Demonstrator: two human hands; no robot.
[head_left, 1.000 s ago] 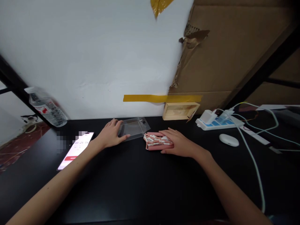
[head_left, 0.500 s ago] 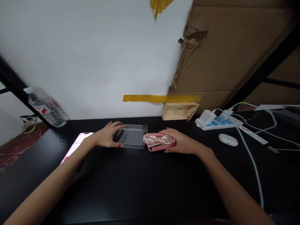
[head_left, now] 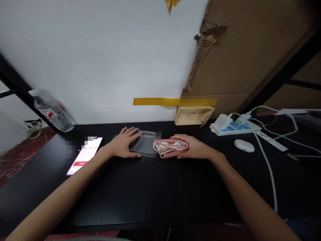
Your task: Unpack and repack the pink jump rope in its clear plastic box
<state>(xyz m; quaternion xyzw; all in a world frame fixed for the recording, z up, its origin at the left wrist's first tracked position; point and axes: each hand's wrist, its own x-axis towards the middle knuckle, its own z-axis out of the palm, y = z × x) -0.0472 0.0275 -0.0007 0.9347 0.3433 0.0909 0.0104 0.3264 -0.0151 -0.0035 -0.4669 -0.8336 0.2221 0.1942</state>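
My left hand (head_left: pixel 125 142) spans a clear plastic box (head_left: pixel 146 144) lying on the black table, its thumb at the near edge and its spread fingers along the far edge. The box's right end has a raised flap. Against that end sits a pink tray (head_left: pixel 172 154), packed with small pink and white sticks (head_left: pixel 173 146). My right hand (head_left: pixel 192 146) is wrapped round the tray's right end, thumb in front and fingers behind. Whether the tray's left end lies inside the clear box, I cannot tell.
Left of my left arm lies a lit phone (head_left: pixel 86 155) showing a timer. A plastic bottle (head_left: pixel 54 112) leans by the black frame. A shallow wooden box (head_left: pixel 193 115) stands at the wall. To the right are a power strip (head_left: pixel 235 129) with cables and a white case (head_left: pixel 244 145).
My left hand has slid right along the clear box, its fingers spreading wider. My right hand keeps its hold on the pink tray. The view has shifted slightly, showing more of the phone.
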